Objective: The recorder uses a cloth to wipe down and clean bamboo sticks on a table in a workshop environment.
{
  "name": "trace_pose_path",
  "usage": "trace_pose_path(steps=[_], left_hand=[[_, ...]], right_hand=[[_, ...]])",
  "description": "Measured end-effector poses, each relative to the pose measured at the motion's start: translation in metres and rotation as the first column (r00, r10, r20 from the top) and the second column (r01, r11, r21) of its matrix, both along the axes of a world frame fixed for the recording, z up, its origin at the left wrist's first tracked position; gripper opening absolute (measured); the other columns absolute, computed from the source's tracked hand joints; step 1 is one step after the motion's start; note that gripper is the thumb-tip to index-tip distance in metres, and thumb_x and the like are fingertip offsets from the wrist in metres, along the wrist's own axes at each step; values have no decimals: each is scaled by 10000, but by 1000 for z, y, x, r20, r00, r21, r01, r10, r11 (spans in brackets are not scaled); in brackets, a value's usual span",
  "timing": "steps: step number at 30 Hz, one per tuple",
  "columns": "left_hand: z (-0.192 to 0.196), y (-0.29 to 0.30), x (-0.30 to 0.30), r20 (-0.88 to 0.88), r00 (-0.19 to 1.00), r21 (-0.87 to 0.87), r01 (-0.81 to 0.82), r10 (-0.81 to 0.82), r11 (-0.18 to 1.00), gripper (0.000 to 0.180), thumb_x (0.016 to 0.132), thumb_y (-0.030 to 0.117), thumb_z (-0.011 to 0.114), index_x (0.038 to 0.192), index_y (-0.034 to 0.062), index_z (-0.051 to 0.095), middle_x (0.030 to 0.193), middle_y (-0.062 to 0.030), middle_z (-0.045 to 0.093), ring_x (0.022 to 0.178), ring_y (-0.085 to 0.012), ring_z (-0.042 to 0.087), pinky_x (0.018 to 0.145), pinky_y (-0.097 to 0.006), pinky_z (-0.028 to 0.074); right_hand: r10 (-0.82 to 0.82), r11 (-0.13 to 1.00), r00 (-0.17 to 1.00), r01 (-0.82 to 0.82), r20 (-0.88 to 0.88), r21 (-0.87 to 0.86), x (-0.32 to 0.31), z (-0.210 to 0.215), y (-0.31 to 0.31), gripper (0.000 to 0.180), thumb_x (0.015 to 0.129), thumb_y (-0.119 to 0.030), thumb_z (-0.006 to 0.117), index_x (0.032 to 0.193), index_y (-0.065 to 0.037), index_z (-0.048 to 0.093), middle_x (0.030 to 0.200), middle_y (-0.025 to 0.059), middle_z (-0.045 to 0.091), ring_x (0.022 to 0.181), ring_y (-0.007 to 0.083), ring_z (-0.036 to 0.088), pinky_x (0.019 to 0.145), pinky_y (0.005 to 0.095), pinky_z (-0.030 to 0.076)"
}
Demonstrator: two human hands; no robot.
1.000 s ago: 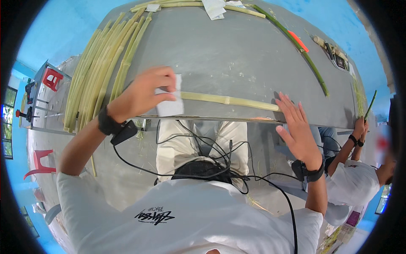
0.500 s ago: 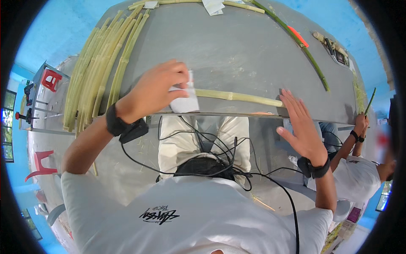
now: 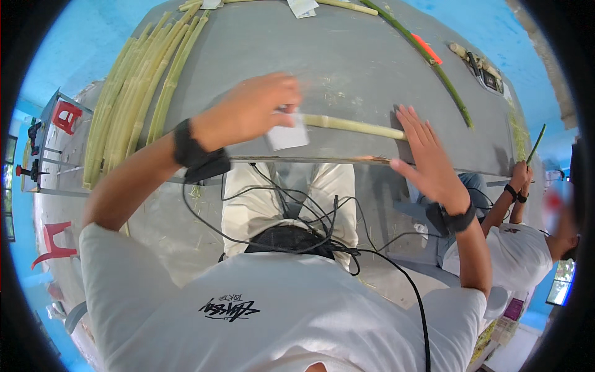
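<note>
A peeled pale-green bamboo pole lies crosswise along the table's near edge. My left hand, slightly blurred, is closed on a white sheet of paper at the pole's left part. Hand and sheet hide that stretch of the pole, and part of the sheet hangs toward the table edge. At the pole's right end, my right hand rests with its fingers stretched out and its thumb apart. The fingers touch or cover the tip without wrapping round it.
Several peeled poles lie together on the table's left. A dark-green stalk and an orange-red object lie at the right. White papers are at the back. Black cables cross my lap. A co-worker holds a green stalk at right.
My left hand has slid the paper to the right along the pole. My right hand stays at the pole's right end. The whole view has shifted slightly.
</note>
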State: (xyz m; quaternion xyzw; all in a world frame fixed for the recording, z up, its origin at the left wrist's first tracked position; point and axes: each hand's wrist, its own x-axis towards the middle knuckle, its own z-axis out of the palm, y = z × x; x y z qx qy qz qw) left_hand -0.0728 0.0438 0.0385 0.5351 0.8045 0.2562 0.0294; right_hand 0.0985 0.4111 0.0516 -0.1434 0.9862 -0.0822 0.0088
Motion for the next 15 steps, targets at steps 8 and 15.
trace_pose_path(steps=[8, 15], left_hand=[[15, -33, 35, -94, 980, 75, -167, 174, 983, 202, 920, 63, 776, 1077, 26, 654, 1072, -120, 650, 1093, -354, 645, 971, -422, 520], [53, -14, 81, 479, 794, 783, -193, -375, 591, 579, 1062, 607, 567, 976, 38, 629, 866, -61, 631, 807, -197, 619, 739, -332, 505]], right_hand=[[9, 999, 998, -8, -60, 31, 8, -5, -1, 941, 1002, -564, 655, 1687, -12, 318, 1746, 187, 355, 1662, 363, 240, 1352, 556, 137], [-12, 999, 993, 6, -117, -49, 5, -11, -9, 901, 966, -530, 682, 1662, -40, 385, 1729, 164, 400, 1655, 363, 266, 1345, 572, 143]])
